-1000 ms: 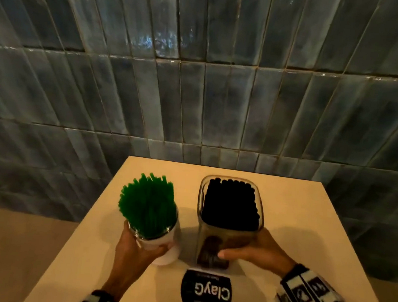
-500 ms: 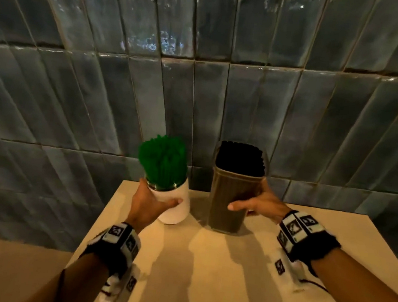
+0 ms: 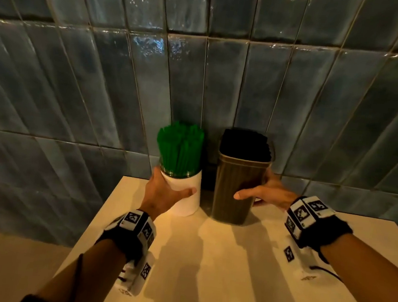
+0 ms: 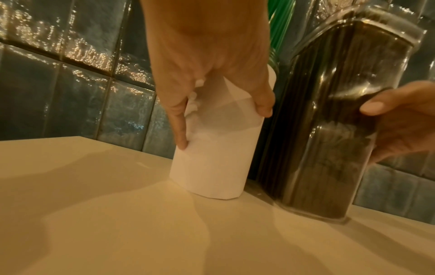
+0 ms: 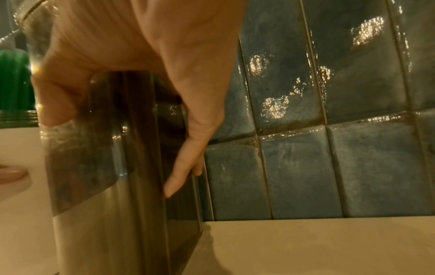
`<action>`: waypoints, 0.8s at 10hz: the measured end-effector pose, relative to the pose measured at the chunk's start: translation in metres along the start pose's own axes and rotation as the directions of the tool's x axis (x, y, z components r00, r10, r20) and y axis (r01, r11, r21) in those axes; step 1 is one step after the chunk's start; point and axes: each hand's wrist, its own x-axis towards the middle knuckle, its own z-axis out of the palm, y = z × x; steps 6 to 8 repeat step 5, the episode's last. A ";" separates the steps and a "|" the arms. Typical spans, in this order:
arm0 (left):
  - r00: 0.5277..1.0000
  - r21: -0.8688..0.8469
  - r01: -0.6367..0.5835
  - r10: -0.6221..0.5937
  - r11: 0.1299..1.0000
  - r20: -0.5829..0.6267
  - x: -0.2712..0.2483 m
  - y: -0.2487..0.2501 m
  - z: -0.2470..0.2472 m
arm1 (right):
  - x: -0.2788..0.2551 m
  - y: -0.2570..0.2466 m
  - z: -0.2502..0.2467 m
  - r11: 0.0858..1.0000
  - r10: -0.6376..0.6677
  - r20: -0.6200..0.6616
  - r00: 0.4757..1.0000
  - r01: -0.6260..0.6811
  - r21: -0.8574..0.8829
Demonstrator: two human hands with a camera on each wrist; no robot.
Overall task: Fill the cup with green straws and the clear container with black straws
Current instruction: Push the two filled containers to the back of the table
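A white cup [image 3: 185, 201] packed with green straws [image 3: 180, 146] stands at the back of the table, close to the wall. My left hand [image 3: 172, 187] grips it, thumb across the front and fingers round the left side [image 4: 223, 126]. Just right of it stands the tall clear container [image 3: 234, 192], full of black straws [image 3: 245, 143]. My right hand [image 3: 254, 189] holds it with the thumb on the front face and the fingers along the right side [image 5: 113, 148]. Both vessels [image 4: 212, 167] [image 4: 329, 139] rest upright on the tabletop.
The beige table [image 3: 231, 269] ends at a blue-grey tiled wall [image 3: 199, 78] right behind the two vessels. A narrow gap separates cup and container. The table's left edge [image 3: 96, 214] drops off to a tan floor.
Both hands have pushed the cup and the container away from the near edge to the back of the table by the wall. The round black label is out of view.
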 end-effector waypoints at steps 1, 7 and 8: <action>1.000 0.008 0.001 -0.001 1.000 0.004 -0.001 0.001 0.002 | 0.000 0.000 0.000 1.000 0.022 0.030 0.999 -0.022 0.008; 0.999 0.021 0.025 -0.026 0.999 0.039 -0.015 0.009 0.003 | 0.008 0.015 0.003 0.997 0.051 0.037 0.998 -0.053 0.061; 0.999 0.021 0.025 -0.026 0.999 0.039 -0.015 0.009 0.003 | 0.008 0.015 0.003 0.997 0.051 0.037 0.998 -0.053 0.061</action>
